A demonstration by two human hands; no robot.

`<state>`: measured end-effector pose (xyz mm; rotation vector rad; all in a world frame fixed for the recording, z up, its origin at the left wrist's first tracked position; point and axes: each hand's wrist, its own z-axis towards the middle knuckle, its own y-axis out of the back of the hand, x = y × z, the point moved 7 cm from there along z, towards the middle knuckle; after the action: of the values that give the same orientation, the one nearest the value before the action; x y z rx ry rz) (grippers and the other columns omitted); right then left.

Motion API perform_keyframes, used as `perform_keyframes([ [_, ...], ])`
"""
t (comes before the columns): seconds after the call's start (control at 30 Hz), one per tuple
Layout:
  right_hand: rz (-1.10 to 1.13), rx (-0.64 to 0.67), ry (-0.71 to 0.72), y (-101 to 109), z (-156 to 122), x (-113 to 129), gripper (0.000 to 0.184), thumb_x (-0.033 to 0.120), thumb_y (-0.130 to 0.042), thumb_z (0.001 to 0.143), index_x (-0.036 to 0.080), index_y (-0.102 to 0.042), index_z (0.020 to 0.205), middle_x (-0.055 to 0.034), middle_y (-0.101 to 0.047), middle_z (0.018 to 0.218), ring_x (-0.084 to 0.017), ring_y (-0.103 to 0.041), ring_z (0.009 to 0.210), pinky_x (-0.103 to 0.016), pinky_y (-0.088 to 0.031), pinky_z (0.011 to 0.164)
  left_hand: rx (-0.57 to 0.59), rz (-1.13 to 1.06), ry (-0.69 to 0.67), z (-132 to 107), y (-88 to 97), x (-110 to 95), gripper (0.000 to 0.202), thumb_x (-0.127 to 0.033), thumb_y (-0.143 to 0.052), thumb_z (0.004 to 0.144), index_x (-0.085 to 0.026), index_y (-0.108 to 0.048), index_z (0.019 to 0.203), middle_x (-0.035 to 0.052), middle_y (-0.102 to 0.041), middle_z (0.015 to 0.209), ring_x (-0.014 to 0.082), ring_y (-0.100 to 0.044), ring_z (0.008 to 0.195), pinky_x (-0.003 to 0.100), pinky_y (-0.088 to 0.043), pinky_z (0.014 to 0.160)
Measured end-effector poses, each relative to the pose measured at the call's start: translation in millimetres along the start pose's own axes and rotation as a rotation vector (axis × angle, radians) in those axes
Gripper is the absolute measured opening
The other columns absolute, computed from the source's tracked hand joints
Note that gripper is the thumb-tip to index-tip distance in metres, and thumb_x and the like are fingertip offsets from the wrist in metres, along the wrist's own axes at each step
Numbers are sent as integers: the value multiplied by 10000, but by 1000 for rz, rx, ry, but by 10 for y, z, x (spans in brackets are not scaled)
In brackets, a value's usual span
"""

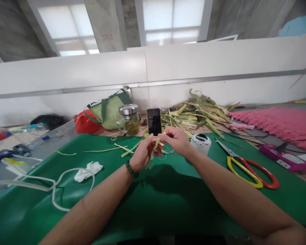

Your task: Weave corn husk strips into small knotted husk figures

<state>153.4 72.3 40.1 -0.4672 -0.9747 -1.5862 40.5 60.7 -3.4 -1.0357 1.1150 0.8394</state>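
Observation:
Both of my hands meet over the middle of the green mat (178, 200), just in front of an upright phone (154, 121). My left hand (142, 152), with a dark green bead bracelet at its wrist, is closed around a small braid of pale corn husk (156, 145); its loose ends hang below the fingers. My right hand (177, 139) pinches at the upper end of that braid, thumb and forefinger together. Fingers partly hide the braid. Loose husk strips (132, 148) lie on the mat to the left of the hands.
Scissors (242, 166) with red and yellow handles lie right, near a white roll (201, 143). A lidded glass jar (130, 120), green bag (107, 110) and husk pile (199, 114) stand behind. Left are crumpled tissue (88, 172) and a white cable (54, 194); far right, a purple device (284, 159).

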Motion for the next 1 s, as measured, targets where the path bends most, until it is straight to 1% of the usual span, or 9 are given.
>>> perform_keyframes([
  [0.1,-23,-14,42,16,6,32,324,404,-567,763,181,-460,553,41,-400,511,-85,-340,497,-236,-265,476,-5,-45,6,3,31,-3,433,-532,-703,629,-138,-634,794,30,-663,639,125,-594,527,244,-487,537],
  [0.17,-38,-18,57,20,4,48,315,391,-562,767,182,-457,556,39,-405,521,-86,-345,501,-236,-271,478,-25,-8,5,0,53,-8,402,-481,-753,604,-130,-639,762,36,-682,669,119,-610,542,234,-490,556],
  [0.23,-61,-19,75,19,-4,61,317,388,-560,774,182,-455,557,36,-416,525,-88,-356,504,-236,-280,483,-46,17,23,2,65,-2,377,-468,-750,618,-121,-639,713,43,-687,670,116,-612,533,229,-484,545],
  [0.33,-80,-3,110,2,-23,82,306,386,-556,794,179,-476,583,30,-448,539,-92,-383,512,-234,-295,491,-52,-13,71,9,54,16,375,-488,-702,663,-123,-639,721,40,-679,637,121,-603,502,231,-474,505],
  [0.47,-90,37,136,-20,-37,97,282,378,-534,821,179,-504,623,30,-463,546,-93,-398,516,-231,-305,496,-3,-52,79,11,13,-6,410,-516,-726,630,-127,-613,699,16,-646,582,90,-553,445,204,-441,454],
  [0.6,-78,21,127,36,-7,89,283,367,-524,823,183,-490,609,32,-452,548,-93,-396,520,-233,-322,509,80,-6,83,-21,-22,-53,473,-494,-800,541,-132,-623,789,28,-690,669,100,-599,510,204,-468,518],
  [0.73,-89,-9,125,118,34,69,293,350,-530,814,188,-451,583,37,-422,548,-91,-378,514,-239,-318,512,152,11,140,-60,-47,-66,527,-581,-721,610,-129,-640,868,79,-723,782,161,-666,651,246,-498,608],
  [0.87,-102,-26,122,167,52,58,290,343,-528,817,192,-435,588,44,-394,550,-88,-351,505,-241,-296,495,179,48,153,-52,-24,-38,461,-498,-734,649,-123,-666,907,82,-721,794,171,-670,677,268,-499,649],
  [1.0,-100,-21,131,177,49,68,312,341,-532,820,193,-406,575,47,-374,550,-85,-342,511,-240,-291,498,216,80,172,-32,-4,18,428,-472,-757,636,-115,-667,854,87,-721,787,170,-669,650,290,-504,667],
])
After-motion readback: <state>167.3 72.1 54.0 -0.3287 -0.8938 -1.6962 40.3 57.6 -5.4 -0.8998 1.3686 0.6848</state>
